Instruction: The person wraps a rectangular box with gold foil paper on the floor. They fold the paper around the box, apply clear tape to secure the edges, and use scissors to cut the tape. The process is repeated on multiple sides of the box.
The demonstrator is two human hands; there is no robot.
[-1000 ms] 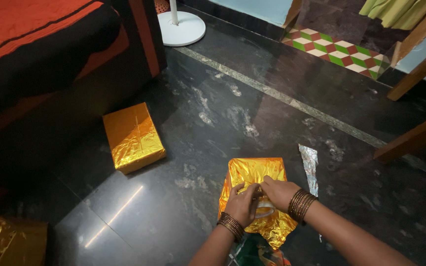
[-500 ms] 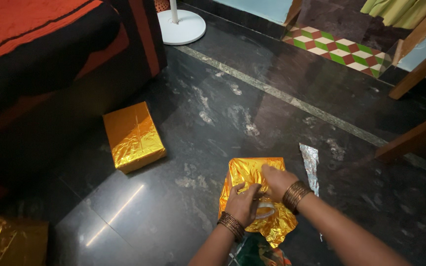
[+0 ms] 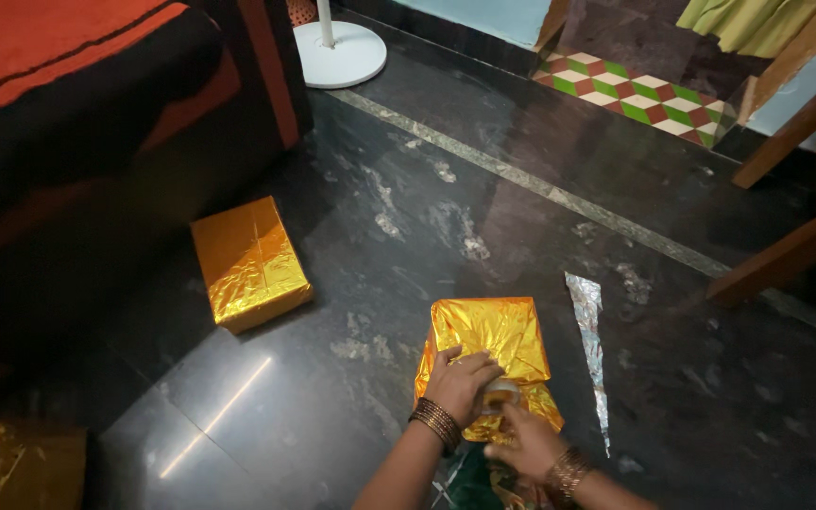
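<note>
The dark stone floor (image 3: pixel 540 236) carries everything. At its left stands a sofa (image 3: pixel 77 123) in black and orange, and a wooden chair frame (image 3: pixel 805 227) at the right. A finished gold box (image 3: pixel 249 262) lies near the sofa, well apart from the work, and a further gold parcel (image 3: pixel 2 463) shows at the lower left corner.

The box in hand (image 3: pixel 488 345), wrapped in gold foil, lies on the floor directly before the person, its near end loose and crumpled. A narrow silver foil strip (image 3: pixel 589 331) lies just beside it to the right.

The left hand (image 3: pixel 460 382) is pressed on the near end of the box, fingers curled over the folded foil. The right hand (image 3: pixel 526 449) is closed around what appears to be a tape roll (image 3: pixel 498 397), held against the same fold; how tightly it is gripped cannot be told.

For a clean seal, the flap should be kept flat and taut under the left hand while tape is drawn across the seam. Crinkled foil should be smoothed first, since tape is judged to hold poorly over ridges. The box is best kept still on the floor.
</note>
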